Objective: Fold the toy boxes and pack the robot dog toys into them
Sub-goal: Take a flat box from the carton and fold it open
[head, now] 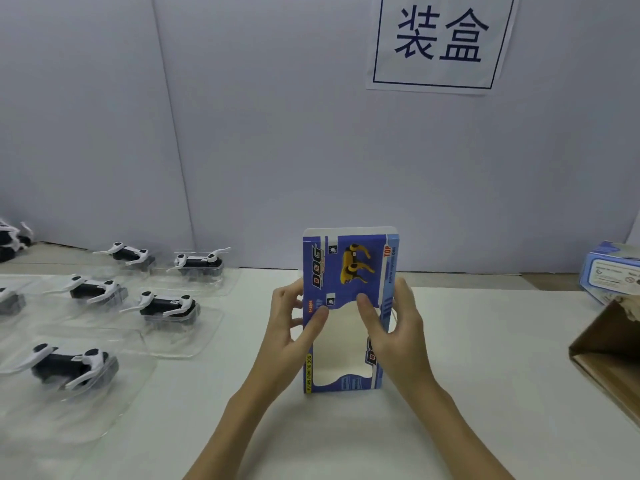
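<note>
A packing station in a small workshop or factory. A white tabletop (485,358) stands against plain grey partition panels (242,133), one bearing a printed paper sign (440,43) with two large characters. Rows of identical toy dogs (166,304) in clear trays lie at the left; an open carton (609,351) sits at the right.
</note>
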Motion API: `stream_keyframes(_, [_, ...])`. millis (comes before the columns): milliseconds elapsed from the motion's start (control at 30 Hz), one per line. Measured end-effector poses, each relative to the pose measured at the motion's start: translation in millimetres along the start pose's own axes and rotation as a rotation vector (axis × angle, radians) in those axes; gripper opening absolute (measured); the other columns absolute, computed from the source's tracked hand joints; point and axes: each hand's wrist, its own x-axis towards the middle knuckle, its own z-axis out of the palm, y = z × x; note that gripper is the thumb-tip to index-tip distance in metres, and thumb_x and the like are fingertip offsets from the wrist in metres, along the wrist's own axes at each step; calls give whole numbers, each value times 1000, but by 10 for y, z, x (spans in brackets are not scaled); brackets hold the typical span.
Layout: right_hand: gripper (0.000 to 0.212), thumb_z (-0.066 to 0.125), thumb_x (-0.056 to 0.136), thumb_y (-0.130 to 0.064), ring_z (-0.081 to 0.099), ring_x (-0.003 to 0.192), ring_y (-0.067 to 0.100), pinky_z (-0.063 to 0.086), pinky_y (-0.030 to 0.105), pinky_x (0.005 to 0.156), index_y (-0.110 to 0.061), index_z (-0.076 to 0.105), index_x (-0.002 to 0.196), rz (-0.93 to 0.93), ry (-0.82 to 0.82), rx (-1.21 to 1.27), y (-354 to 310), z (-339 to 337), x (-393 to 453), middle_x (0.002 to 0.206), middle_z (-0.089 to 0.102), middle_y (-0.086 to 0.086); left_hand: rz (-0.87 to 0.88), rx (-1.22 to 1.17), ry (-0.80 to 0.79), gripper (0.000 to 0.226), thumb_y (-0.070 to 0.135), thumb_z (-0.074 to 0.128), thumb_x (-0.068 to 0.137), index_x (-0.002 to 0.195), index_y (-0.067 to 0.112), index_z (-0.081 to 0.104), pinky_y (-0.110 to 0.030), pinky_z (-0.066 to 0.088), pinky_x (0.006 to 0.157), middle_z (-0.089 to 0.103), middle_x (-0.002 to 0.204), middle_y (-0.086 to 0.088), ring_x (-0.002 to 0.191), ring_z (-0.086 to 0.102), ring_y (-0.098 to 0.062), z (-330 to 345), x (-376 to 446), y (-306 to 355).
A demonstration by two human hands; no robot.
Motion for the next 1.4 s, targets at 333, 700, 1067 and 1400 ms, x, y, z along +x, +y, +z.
stream_keyframes(333, [28, 50, 106, -38, 72, 112, 23, 64, 43, 79, -21, 54, 129, 133, -52, 225, -111, -2, 36, 119, 73, -2, -39, -83, 82, 38, 65, 57, 89, 123, 51, 48, -42, 58, 95, 60, 135, 17, 123, 60, -14, 45, -22, 180])
stream_keyframes(700, [23, 58, 93, -45, 77, 99, 22, 63, 31, 65, -30, 54, 109, 239, -18, 241, -130, -3, 118, 107, 76, -2, -151, -288, 140, 21, 59, 55, 89, 97, 40, 52, -32, 64, 68, 74, 110, 6, 99, 76, -19, 205, 61, 296])
stream_keyframes(1067, [23, 68, 91, -51, 77, 101, 23, 64, 31, 60, -34, 61, 104, 307, 18, 310, -212, 0, 107, 109, 76, -6, -198, -441, 117, 37, 57, 64, 92, 113, 27, 59, -28, 62, 67, 70, 124, -5, 109, 74, -23, 206, 61, 339])
stream_keyframes(1400, [44, 64, 85, -74, 79, 94, 28, 63, 35, 62, -39, 76, 109, 356, -59, 462, -312, -25, 84, 108, 80, 5, -149, -553, 66, 38, 56, 69, 77, 112, 45, 73, -30, 63, 74, 58, 141, 2, 120, 69, -22, 143, 49, 365])
